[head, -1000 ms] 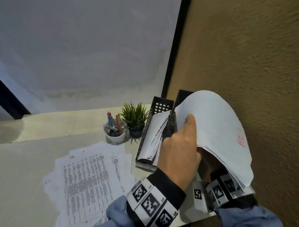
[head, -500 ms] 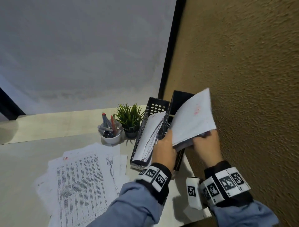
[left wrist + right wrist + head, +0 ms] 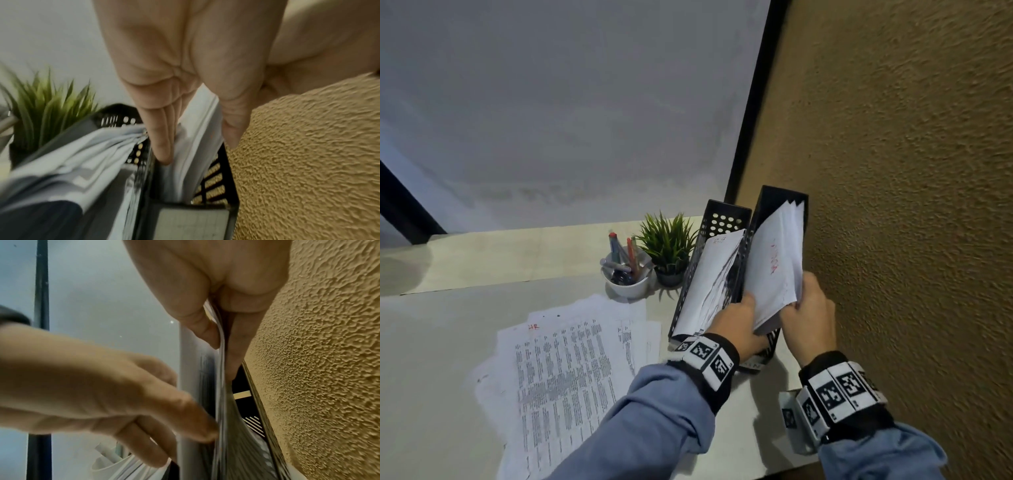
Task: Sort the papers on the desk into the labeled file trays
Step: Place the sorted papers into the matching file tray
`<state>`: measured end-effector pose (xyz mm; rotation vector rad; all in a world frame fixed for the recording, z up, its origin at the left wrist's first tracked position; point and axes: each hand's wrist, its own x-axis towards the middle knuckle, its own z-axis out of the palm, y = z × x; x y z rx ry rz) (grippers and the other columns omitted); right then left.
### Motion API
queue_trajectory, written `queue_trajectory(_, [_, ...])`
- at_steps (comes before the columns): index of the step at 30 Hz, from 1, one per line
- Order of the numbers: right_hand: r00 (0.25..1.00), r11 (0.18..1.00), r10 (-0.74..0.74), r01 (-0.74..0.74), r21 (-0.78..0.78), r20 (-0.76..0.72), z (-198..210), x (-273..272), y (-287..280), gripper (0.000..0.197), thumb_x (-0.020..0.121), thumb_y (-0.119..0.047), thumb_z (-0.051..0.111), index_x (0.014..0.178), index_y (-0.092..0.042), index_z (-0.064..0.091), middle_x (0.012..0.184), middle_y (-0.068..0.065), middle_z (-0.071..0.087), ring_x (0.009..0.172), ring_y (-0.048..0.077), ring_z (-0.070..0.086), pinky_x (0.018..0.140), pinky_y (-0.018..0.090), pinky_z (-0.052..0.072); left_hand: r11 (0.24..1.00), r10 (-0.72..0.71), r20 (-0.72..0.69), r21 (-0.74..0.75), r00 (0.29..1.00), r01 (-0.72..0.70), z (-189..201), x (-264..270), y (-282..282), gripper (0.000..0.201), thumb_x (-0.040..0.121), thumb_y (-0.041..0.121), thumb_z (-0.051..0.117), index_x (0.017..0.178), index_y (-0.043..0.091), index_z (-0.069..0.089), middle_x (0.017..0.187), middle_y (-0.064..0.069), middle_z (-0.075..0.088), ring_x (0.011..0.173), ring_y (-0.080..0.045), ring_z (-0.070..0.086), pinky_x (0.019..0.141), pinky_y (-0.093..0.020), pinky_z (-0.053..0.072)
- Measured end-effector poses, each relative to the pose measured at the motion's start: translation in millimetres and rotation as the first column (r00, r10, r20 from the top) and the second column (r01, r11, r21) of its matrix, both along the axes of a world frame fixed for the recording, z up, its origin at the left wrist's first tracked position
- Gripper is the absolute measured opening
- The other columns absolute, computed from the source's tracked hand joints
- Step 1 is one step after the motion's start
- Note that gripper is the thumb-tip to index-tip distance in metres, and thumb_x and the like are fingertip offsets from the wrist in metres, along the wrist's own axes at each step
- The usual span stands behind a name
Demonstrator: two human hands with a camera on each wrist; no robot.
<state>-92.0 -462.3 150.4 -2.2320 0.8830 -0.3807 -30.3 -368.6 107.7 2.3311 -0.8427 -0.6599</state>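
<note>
Two black perforated file trays stand side by side by the brown wall. The right tray point(image 3: 774, 205) holds a sheaf of papers point(image 3: 774, 274) with red writing on the front sheet. My right hand point(image 3: 811, 315) pinches the near edge of that sheaf between thumb and fingers point(image 3: 238, 353). My left hand point(image 3: 739, 318) holds the same sheaf from the left, with a finger point(image 3: 162, 146) on one face and the thumb on the other. The left tray point(image 3: 726, 219) holds its own leaning papers point(image 3: 709, 281). A loose stack of printed sheets point(image 3: 565, 370) lies on the desk.
A white cup of pens point(image 3: 625, 274) and a small potted plant point(image 3: 667, 243) stand just left of the trays. The textured brown wall point(image 3: 893, 240) runs close along the right tray. The desk's front edge point(image 3: 774, 469) is near my wrists.
The sheet that was held up and curved above the trays has come down into the right tray. Both hands have dropped to the sheaf's near end.
</note>
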Motion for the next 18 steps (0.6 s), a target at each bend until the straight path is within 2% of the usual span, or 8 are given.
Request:
queue_trajectory(2, [1.000,0.998,-0.015,0.014,0.062,0.014,3.6,2.5,3.5,0.041,0.084,-0.010,0.052,0.124,-0.017,0.048,0.111,0.015,0.063,0.099,0.032,0.061,0.079,0.032,0.048,0.989,0.052,0.055,-0.141,0.997,-0.044,3.9,-4.2,21.1,0.044,0.081,0.031,0.062,0.117,0.011,0.049,0.109,-0.011,0.062,0.097,-0.031,0.061,0.082,-0.039,0.051])
queue_trajectory(5, [0.985,0.994,-0.072,0.058,0.096,0.154,18.9,4.9,15.2,0.055,0.089,-0.008,0.047,0.142,-0.017,0.033,0.132,0.010,0.053,0.118,0.026,0.051,0.090,0.028,0.039,0.914,0.293,-0.004,-0.294,0.956,-0.281,-6.4,-4.4,76.0,0.033,0.086,0.032,0.056,0.116,0.017,0.057,0.105,-0.004,0.066,0.088,-0.020,0.064,0.080,-0.035,0.053])
queue_trajectory(8, [0.907,0.973,0.084,0.015,-0.230,0.414,32.1,7.1,44.4,0.049,0.085,-0.004,0.046,0.133,-0.008,0.044,0.129,0.012,0.048,0.119,0.021,0.043,0.096,0.025,0.032,0.799,0.554,-0.107,-0.207,0.825,-0.564,-40.1,2.8,149.0,0.029,0.088,0.024,0.055,0.116,0.016,0.057,0.113,-0.003,0.065,0.091,-0.017,0.063,0.084,-0.029,0.051])
queue_trajectory(10, [0.845,0.939,0.246,-0.086,-0.333,0.474,24.4,12.6,70.4,0.042,0.082,-0.001,0.046,0.124,-0.003,0.053,0.120,0.014,0.050,0.114,0.020,0.045,0.096,0.028,0.037,0.708,0.695,-0.112,-0.062,0.710,-0.703,-68.4,8.5,199.1,0.035,0.089,0.019,0.055,0.123,0.010,0.053,0.124,-0.008,0.058,0.102,-0.021,0.060,0.089,-0.028,0.045])
queue_trajectory(12, [0.829,0.919,0.375,-0.273,-0.284,0.415,1.5,20.2,99.4,0.036,0.083,-0.001,0.045,0.117,-0.004,0.057,0.113,0.009,0.052,0.107,0.020,0.051,0.093,0.031,0.044,0.611,0.791,-0.078,0.090,0.606,-0.786,-91.9,11.6,242.1,0.043,0.089,0.017,0.055,0.129,0.005,0.047,0.134,-0.014,0.048,0.114,-0.028,0.055,0.097,-0.035,0.044])
queue_trajectory(14, [0.853,0.889,0.459,-0.440,-0.128,0.250,-32.8,26.4,130.0,0.030,0.086,-0.002,0.046,0.112,-0.009,0.059,0.107,0.001,0.052,0.099,0.016,0.053,0.088,0.030,0.048,0.505,0.858,-0.033,0.237,0.513,-0.830,-107.6,11.4,274.0,0.051,0.087,0.019,0.057,0.132,0.000,0.041,0.134,-0.019,0.042,0.118,-0.035,0.048,0.099,-0.041,0.043])
queue_trajectory(16, [0.880,0.872,0.475,-0.473,0.124,0.015,-75.7,30.2,156.8,0.029,0.088,-0.003,0.049,0.113,-0.011,0.060,0.111,0.001,0.055,0.099,0.017,0.055,0.089,0.029,0.048,0.410,0.904,-0.025,0.330,0.427,-0.850,-117.8,9.9,294.3,0.055,0.085,0.022,0.060,0.130,-0.004,0.039,0.132,-0.022,0.041,0.118,-0.039,0.045,0.096,-0.044,0.042])
queue_trajectory(18, [0.857,0.855,0.481,-0.411,0.317,-0.186,-111.9,30.4,178.9,0.028,0.089,-0.006,0.051,0.115,-0.011,0.060,0.117,0.004,0.056,0.105,0.019,0.056,0.095,0.031,0.047,0.364,0.926,-0.035,0.353,0.376,-0.862,-125.1,8.9,306.1,0.058,0.084,0.025,0.062,0.128,-0.004,0.039,0.131,-0.023,0.042,0.117,-0.041,0.046,0.094,-0.045,0.042])
